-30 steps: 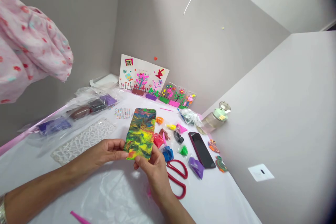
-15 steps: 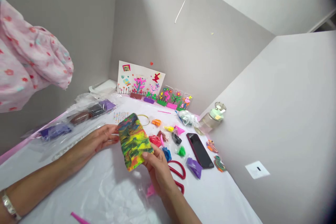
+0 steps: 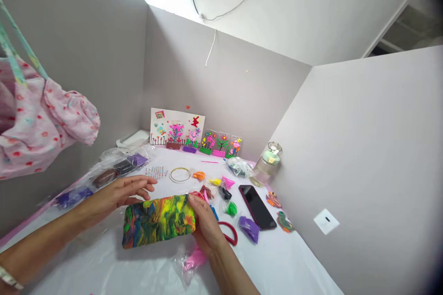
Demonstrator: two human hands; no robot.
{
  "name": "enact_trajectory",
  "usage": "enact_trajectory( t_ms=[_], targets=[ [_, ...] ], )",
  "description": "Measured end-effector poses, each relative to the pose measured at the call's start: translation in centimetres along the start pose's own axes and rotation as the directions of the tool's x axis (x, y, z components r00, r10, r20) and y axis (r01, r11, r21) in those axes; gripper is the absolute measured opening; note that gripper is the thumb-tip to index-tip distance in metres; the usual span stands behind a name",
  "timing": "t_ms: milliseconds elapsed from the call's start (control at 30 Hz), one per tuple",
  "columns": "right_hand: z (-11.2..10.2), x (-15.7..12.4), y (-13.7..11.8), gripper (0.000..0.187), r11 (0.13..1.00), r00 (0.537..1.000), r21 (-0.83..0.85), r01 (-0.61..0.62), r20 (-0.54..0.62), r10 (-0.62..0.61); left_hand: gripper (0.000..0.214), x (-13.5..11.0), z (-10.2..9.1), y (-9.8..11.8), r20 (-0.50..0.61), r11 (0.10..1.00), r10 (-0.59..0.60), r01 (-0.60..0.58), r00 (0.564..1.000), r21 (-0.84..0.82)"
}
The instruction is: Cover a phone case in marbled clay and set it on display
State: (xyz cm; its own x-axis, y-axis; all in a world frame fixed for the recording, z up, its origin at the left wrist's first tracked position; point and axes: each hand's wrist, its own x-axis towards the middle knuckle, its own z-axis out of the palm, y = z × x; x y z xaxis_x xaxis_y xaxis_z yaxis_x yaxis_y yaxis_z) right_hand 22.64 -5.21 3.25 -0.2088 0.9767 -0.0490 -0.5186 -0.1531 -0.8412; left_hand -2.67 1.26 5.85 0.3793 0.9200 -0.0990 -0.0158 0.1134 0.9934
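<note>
My right grip (image 3: 207, 227) is closed on one end of the marbled slab (image 3: 161, 221), thumb over its edge, its face turned toward me; my left grip (image 3: 128, 192), fingers loosely parted, is just beyond the slab's long far side, and I cannot tell whether it touches. By my right wrist lies one pink packet (image 3: 195, 258); past it come one red loop handle (image 3: 235, 238), partly hidden, one purple packet (image 3: 249, 229), one phone (image 3: 258, 207), two flat coloured shapes (image 3: 284, 222), one green packet (image 3: 231, 209) and one black packet (image 3: 224, 193). Farther off I count one thin hoop (image 3: 180, 181), one bottle (image 3: 263, 169) and three decorated clear cards (image 3: 221, 144). The surface (image 3: 277, 267) leaves me room between my right forearm and its right edge; at the back it runs to the wall (image 3: 194, 73).
</note>
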Motion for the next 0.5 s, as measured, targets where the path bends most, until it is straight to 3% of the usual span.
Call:
enact_trajectory(
  t_ms=[100,200,333,500],
  targets=[
    [0.2,0.0,-0.3,0.032,1.000,1.000,-0.013,0.010,0.001,-0.010,0.047,-0.6,1.1,1.5,0.042,0.971,-0.011,0.001,0.999,0.239],
    [0.5,0.0,-0.4,0.035,1.000,1.000,-0.021,-0.009,-0.012,0.009,0.042,-0.7,2.2,2.5,0.195,0.926,-0.059,-0.019,0.979,0.376],
    [0.4,0.0,-0.2,0.039,1.000,1.000,-0.011,-0.016,-0.022,0.016,0.033,-0.1,2.9,2.9,0.418,0.944,-0.150,0.004,0.896,0.329],
    [0.3,0.0,-0.1,0.040,1.000,0.999,-0.001,-0.009,-0.040,0.009,0.030,0.3,3.3,2.8,0.465,0.960,-0.249,0.154,0.850,0.233]
  ],
)
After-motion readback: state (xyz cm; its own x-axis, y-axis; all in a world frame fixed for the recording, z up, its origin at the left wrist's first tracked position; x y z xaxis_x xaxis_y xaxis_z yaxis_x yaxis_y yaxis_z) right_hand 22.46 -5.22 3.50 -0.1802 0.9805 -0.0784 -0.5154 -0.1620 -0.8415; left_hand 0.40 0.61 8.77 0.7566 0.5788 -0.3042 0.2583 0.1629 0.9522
